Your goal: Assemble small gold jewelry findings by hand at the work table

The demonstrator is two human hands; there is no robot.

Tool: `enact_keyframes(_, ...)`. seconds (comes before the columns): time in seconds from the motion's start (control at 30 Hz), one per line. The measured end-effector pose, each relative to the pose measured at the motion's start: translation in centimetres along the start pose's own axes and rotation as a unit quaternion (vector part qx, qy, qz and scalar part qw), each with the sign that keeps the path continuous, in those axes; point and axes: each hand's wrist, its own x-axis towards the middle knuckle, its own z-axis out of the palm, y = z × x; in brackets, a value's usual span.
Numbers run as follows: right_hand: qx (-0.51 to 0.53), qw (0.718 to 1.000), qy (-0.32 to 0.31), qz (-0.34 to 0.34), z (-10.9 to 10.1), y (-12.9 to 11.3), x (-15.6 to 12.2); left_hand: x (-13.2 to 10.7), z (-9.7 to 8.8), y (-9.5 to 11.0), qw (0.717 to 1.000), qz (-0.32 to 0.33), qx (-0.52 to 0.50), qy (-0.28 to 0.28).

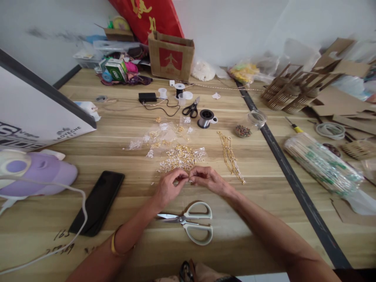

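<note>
Fingertips of my left hand [172,185] and my right hand [208,179] meet over the table, both closed in a pinch. Between them shows a tiny silvery piece, too small to name; the fingers partly cover it. Just beyond my hands lies a loose pile of small gold and silver beads [179,157]. Light-handled scissors [197,223] rest below my hands, blades slightly apart and pointing left. Gold chains [230,154] with pale beads lie to the right of my right hand.
A black phone [98,203] and a purple-and-white device [44,174] with a white cable are at left. Farther back are black scissors [191,109], a wire spool [206,118] and a cardboard box [171,56]. At right lies a wrapped bundle of sticks [321,162].
</note>
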Motion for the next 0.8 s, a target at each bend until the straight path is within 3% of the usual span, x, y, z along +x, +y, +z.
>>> enact_keyframes(0.17,0.049,0.999,-0.012,0.016,-0.1,-0.2,0.2,0.0,0.0,0.0,0.994,0.105,0.024,0.016)
enact_keyframes(0.8,0.127,0.991,-0.035,0.027,-0.3,1.0,0.3,-0.2,0.0,0.0,0.983,0.167,0.07,0.04)
